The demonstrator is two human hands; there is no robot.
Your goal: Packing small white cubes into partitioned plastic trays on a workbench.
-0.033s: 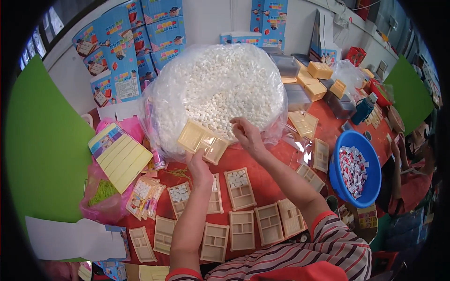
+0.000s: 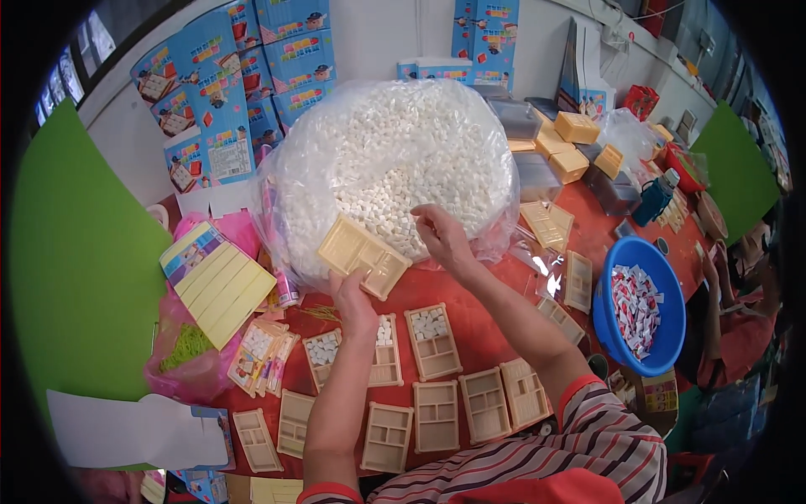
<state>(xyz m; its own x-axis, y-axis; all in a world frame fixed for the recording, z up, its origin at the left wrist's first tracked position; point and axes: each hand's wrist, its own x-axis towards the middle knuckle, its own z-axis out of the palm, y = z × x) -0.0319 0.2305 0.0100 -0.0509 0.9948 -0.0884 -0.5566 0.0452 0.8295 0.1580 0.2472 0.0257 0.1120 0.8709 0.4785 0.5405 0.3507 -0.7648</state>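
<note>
A: Nearest row, by the body: empty cream plastic compartment trays (image 2: 437,413) flat on the red table (image 2: 470,294), side by side.

B: Next row out?

A: Two partly filled cream trays (image 2: 432,340), small white pieces in some cells. Just beyond, left hand (image 2: 353,304), fingers closed on the near edge of a cream plastic compartment tray (image 2: 361,254), lifted off the table and tilted.

B: Long axis of the held tray?

A: Running from upper left to lower right, far end resting against the front of the large clear plastic bag of small white pieces (image 2: 395,164).

B: Right hand?

A: Right hand (image 2: 443,237) just right of the held tray, apart from it, fingertips pinched together at the bag's front. Whether a piece sits between them: cannot tell, too small.

B: Which hand nearer the bag?

A: Right one, touching or nearly touching the plastic. Left lower and closer in, under the tray. Bag straight ahead of both hands, tray between them.

B: Farther off?

A: Round blue plastic bowl of small red-and-white packets (image 2: 638,307) to the right. Blue printed cartons (image 2: 277,59) stacked against the back wall.
</note>
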